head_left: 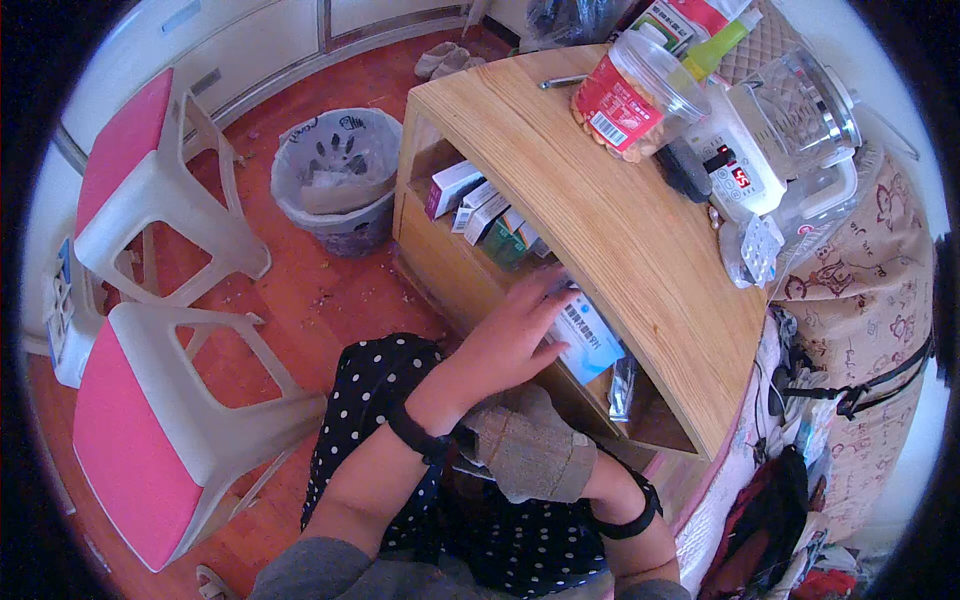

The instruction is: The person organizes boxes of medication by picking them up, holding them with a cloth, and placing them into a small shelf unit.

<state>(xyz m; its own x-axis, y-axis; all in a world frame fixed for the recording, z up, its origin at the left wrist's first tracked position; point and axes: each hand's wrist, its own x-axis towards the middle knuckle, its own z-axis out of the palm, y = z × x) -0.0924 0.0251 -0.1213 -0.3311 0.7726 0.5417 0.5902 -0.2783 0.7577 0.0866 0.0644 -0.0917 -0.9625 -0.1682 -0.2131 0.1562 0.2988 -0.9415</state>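
Observation:
My left hand reaches into the upper compartment of a wooden cabinet. Its fingers are at the upper left end of a white and blue box, with the thumb over the box's side; the fingertips are partly hidden, and whether they grip it cannot be told. My right hand is covered by a brown cloth, low in front of the cabinet, its fingers hidden. Farther along the compartment stand a white and purple box, several white boxes and a green box. A silvery packet lies at the near end.
On the cabinet top stand a clear jar with a red label, a glass kettle on a white base, a dark object and a blister pack. A lined waste bin and two pink-topped stools stand left.

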